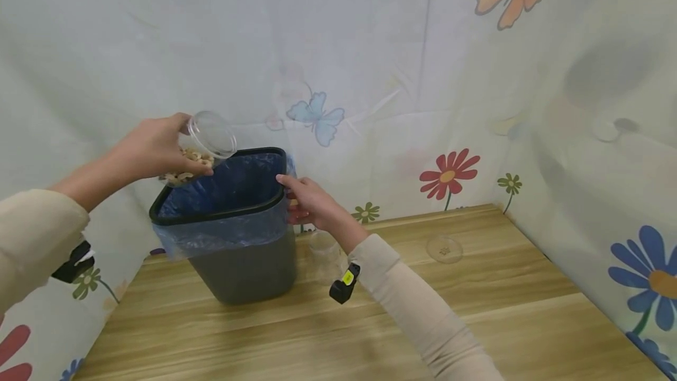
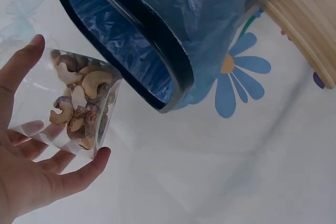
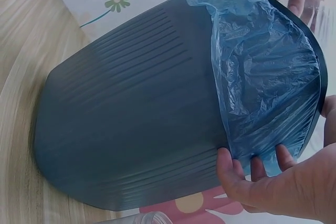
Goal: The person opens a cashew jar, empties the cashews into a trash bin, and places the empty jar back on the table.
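Observation:
My left hand point(image 1: 158, 146) grips a clear plastic jar point(image 1: 211, 134), tilted, its open mouth facing the bin. Cashews and darker nuts point(image 2: 84, 93) lie gathered near the bottom of the jar. Below and right of it stands a grey trash can point(image 1: 248, 269) with a black rim, lined with a blue plastic bag point(image 1: 211, 234) folded over the outside. My right hand point(image 1: 314, 204) holds the trash can at its right side, thumb at the rim. In the right wrist view, its fingertips point(image 3: 224, 161) press on the bag and the outer wall.
Another clear jar point(image 1: 324, 251) stands on the wooden table point(image 1: 370, 334) just right of the trash can. Farther right lies a clear round lid point(image 1: 444, 249). A white cloth printed with flowers and butterflies point(image 1: 370, 28) hangs around the table.

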Demonstrator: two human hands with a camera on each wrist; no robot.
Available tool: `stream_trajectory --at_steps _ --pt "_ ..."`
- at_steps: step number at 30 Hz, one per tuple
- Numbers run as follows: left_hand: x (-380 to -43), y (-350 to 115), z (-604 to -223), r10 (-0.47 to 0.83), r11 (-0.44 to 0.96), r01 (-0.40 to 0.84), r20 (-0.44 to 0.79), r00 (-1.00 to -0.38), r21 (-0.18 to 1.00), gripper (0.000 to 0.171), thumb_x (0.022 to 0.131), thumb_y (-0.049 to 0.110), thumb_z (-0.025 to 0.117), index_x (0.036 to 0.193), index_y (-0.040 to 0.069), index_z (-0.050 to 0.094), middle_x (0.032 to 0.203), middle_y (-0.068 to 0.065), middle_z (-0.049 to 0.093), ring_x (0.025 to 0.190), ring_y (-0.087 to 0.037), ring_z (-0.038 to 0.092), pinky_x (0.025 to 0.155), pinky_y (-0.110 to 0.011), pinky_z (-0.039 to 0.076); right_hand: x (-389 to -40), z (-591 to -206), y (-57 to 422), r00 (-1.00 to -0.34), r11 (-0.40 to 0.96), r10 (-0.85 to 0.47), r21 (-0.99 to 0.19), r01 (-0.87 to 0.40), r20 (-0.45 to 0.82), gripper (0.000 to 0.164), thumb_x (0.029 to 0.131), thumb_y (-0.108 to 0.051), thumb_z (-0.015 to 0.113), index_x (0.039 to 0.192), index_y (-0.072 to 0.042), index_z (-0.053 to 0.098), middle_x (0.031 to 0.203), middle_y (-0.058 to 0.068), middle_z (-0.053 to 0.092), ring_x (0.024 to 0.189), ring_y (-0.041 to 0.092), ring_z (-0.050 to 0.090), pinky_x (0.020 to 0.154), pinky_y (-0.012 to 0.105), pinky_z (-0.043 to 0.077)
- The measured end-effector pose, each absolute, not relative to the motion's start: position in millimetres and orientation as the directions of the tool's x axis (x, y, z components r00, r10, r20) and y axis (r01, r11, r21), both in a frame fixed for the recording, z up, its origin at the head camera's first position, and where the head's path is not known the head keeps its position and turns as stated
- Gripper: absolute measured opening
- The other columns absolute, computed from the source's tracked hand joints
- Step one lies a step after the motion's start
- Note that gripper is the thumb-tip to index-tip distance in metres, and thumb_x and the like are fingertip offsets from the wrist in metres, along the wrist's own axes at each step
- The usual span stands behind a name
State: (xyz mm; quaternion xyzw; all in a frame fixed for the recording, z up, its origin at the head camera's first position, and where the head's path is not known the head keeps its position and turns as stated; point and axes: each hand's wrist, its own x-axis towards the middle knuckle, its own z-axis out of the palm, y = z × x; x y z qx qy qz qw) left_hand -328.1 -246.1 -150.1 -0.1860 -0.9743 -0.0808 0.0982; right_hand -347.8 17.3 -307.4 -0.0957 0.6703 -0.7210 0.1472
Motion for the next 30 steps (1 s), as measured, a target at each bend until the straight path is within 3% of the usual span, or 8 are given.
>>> stream_trajectory --at_steps 4,7,10,20,30 --pt "-330.7 -243.6 -150.3 0.359 0.923 0.379 0.199 -0.912 0.071 0.115 0.073 0.049 0.09 0.149 -0.012 0.03 0.137 -0.04 0.047 0.085 -0.04 0.065 0.062 -0.047 0.056 -348.3 -307.0 17.1 -0.94 -0.066 -0.336 -0.994 0.084 -0.058 0.054 0.098 -0.052 0.062 0.123 -0.008 0.044 0.111 0.008 0.048 0.061 0.021 0.032 0.095 0.052 0.051" --pt "-334.6 -242.3 -152.6 0.367 0.926 0.376 0.188 -0.911 0.018 0.116 0.072 0.051 0.09 0.149 -0.012 0.031 0.138 -0.04 0.047 0.107 -0.051 0.06 0.078 -0.058 0.054 -348.5 -307.7 17.0 -0.942 -0.067 -0.329 -0.994 0.086 -0.059 0.052 0.098 -0.052 0.063 0.122 -0.01 0.044 0.109 0.007 0.049 0.058 0.02 0.033 0.088 0.047 0.054" --pt "-339.1 -241.3 -156.0 0.358 0.933 0.36 0.176 -0.917 -0.018 0.117 0.07 0.053 0.091 0.148 -0.012 0.031 0.139 -0.038 0.048 0.115 -0.054 0.055 0.086 -0.064 0.05 -347.9 -308.5 16.8 -0.943 -0.063 -0.326 -0.994 0.085 -0.06 0.054 0.098 -0.053 0.063 0.125 -0.01 0.043 0.112 0.007 0.05 0.055 0.017 0.035 0.081 0.041 0.055" --pt "-344.0 -231.0 -158.8 0.367 0.929 0.354 0.148 -0.918 -0.109 0.113 0.071 0.049 0.091 0.15 -0.008 0.033 0.14 -0.036 0.049 0.116 -0.051 0.056 0.085 -0.063 0.05 -346.0 -308.6 15.7 -0.952 -0.069 -0.297 -0.993 0.095 -0.071 0.058 0.097 -0.054 0.063 0.128 -0.009 0.044 0.121 0.01 0.052 0.057 0.017 0.039 0.083 0.044 0.056" --pt "-342.8 -223.8 -162.6 0.375 0.904 0.335 0.118 -0.919 -0.266 0.107 0.072 0.039 0.093 0.151 -0.004 0.034 0.143 -0.032 0.045 0.118 -0.054 0.05 0.075 -0.067 0.05 -343.9 -307.5 16.5 -0.944 -0.094 -0.325 -0.991 0.096 -0.061 0.053 0.099 -0.051 0.061 0.122 -0.009 0.04 0.108 0.008 0.045 0.052 0.015 0.032 0.076 0.04 0.051"
